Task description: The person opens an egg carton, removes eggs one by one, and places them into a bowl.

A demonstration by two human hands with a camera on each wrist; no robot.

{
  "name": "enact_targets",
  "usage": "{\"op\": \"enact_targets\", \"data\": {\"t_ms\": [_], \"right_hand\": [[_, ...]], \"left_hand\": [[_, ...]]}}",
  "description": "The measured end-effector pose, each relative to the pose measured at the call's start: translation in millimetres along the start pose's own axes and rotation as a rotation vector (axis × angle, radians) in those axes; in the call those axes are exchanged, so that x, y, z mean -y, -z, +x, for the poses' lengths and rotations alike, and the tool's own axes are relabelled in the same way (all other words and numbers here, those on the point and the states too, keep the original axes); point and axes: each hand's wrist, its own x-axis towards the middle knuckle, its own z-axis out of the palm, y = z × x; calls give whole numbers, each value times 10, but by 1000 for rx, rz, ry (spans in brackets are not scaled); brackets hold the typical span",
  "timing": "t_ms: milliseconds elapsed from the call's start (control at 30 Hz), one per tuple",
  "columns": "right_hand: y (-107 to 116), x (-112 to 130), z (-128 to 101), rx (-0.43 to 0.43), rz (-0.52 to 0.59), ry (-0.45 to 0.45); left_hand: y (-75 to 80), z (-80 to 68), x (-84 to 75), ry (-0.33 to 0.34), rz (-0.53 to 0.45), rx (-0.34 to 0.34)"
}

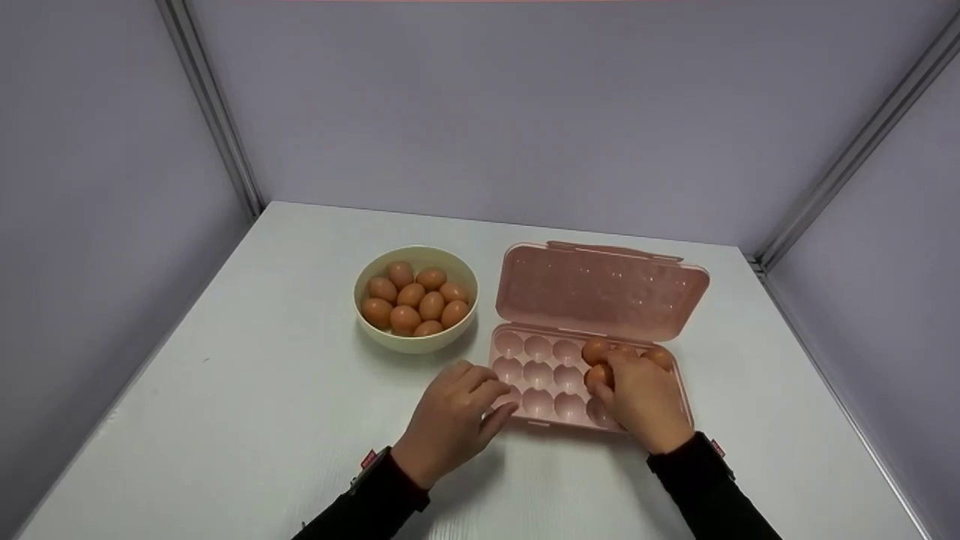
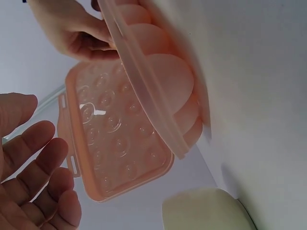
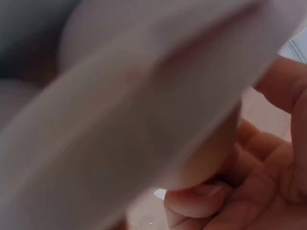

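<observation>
My right hand [image 1: 646, 399] reaches over the right side of a pink plastic egg box [image 1: 538, 375]. Its thumb and fingers grip a brown egg [image 1: 598, 376] at the middle row of cups. Further brown eggs [image 1: 658, 357] sit in the back row, partly covered by that hand. In the right wrist view the blurred box side hides much of the grip. My left hand [image 1: 456, 418] hovers by the box's front left corner, fingers loosely bent and holding nothing. The left wrist view shows its palm [image 2: 24, 196] apart from the box.
The transparent pink lid [image 1: 592, 292] stands raised behind the box. To the left, a pale yellow bowl [image 1: 415, 344] holds several brown eggs [image 1: 410, 295]. Both stand on a white table [image 1: 247, 375] with grey walls [image 1: 480, 105] at the back and sides.
</observation>
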Motion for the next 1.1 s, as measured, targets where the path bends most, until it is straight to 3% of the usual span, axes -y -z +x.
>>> {"op": "enact_targets", "data": {"t_ms": [167,300,433,567,667,733,900,1100], "right_hand": [[-15,20,10,-24,-30,10],[65,129,13,-19,134,-63],[175,295,-17,109,576,-192],[155,404,-72,368,1066,-308],[49,440,-119,529,1291,-340],[-20,452,-150,574,1401,-317],[-132,460,-221,621,1559,-252],[-189,478,-267,622,1571,-232]], "left_hand": [[-15,-13,-8,8,-3,21],[-8,-7,-33,25,-33,32],[0,2,-68,29,-83,24],[-12,-1,-108,-3,-168,19],[-43,-14,-136,-45,-223,24],[-67,-31,-156,-60,-243,37],[-115,-74,-211,-65,-274,48],[-168,-78,-230,-73,-295,17]]}}
